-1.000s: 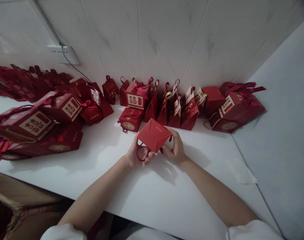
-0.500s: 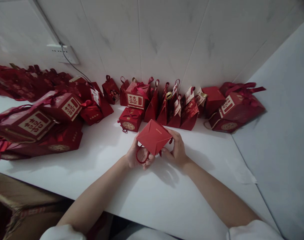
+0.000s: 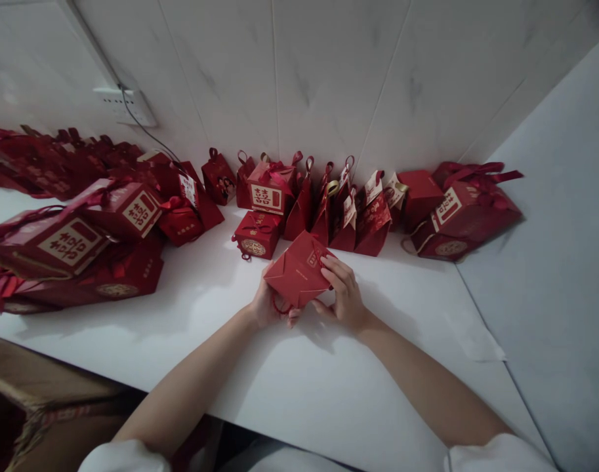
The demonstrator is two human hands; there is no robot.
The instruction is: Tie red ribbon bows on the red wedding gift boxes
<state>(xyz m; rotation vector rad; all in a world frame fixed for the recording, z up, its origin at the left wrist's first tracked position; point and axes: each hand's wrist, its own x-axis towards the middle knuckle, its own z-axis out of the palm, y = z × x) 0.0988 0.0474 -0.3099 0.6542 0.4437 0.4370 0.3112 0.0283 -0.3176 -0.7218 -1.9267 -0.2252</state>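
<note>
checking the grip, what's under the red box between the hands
Under the red box, a red cord loop, part of the left hand and the white table show. The box covers its own underside and the rest of that hand.

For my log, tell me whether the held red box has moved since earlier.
Yes, the held red box shifted slightly left and turned, judged against the wall socket.

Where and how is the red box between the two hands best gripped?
Probably grip the red box by its opposite side corners, left hand from the left, right hand from the right: its flat face sits diagonally, pointing one corner each way.
</note>
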